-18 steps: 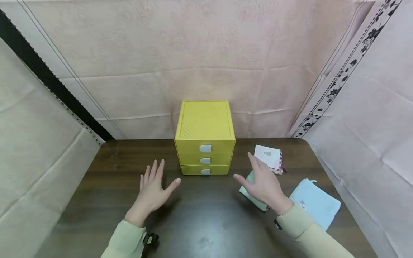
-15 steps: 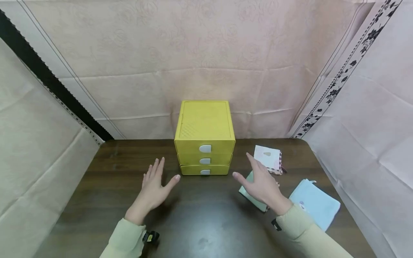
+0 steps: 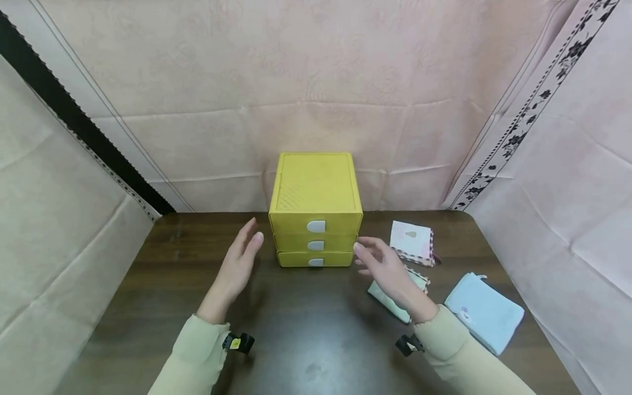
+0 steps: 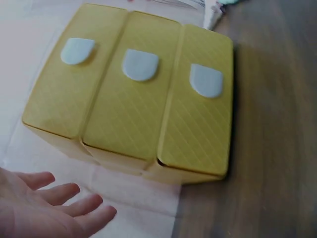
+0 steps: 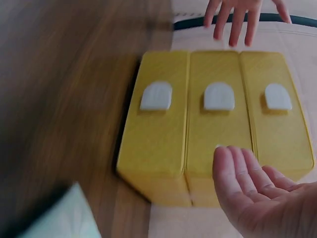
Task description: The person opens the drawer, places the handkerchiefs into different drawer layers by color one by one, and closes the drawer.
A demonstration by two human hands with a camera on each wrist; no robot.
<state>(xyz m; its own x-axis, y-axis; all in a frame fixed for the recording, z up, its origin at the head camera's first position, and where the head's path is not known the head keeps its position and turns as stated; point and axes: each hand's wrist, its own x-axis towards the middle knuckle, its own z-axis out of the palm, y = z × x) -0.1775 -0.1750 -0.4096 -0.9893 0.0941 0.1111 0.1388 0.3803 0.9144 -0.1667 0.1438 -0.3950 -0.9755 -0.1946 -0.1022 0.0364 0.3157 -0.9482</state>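
A yellow three-drawer box [image 3: 317, 184] with white pull tabs stands at the back of the table, all its drawers closed. My left hand [image 3: 236, 269] is raised beside its left side, fingers extended and holding nothing. In the left wrist view the fingers [image 4: 74, 198] spread near the box's side. My right hand [image 3: 387, 271] hovers near the box's lower right front corner, palm turned inward, fingers slightly bent, nothing held. The right wrist view has the right hand [image 5: 257, 193] overlapping the box front, with the left hand [image 5: 242, 20] beyond the far side.
To the right on the dark wooden table [image 3: 316, 340] lie a white folded cloth [image 3: 411, 240] with a checked edge, a green folded cloth [image 3: 387, 302] partly under the right forearm, and a light blue folded cloth [image 3: 486, 312]. Pale fabric walls [image 3: 306, 71] surround the table.
My left hand has moved forward and turned its palm inward toward the box. The right hand has shifted slightly toward the box's front corner, its fingers bending more.
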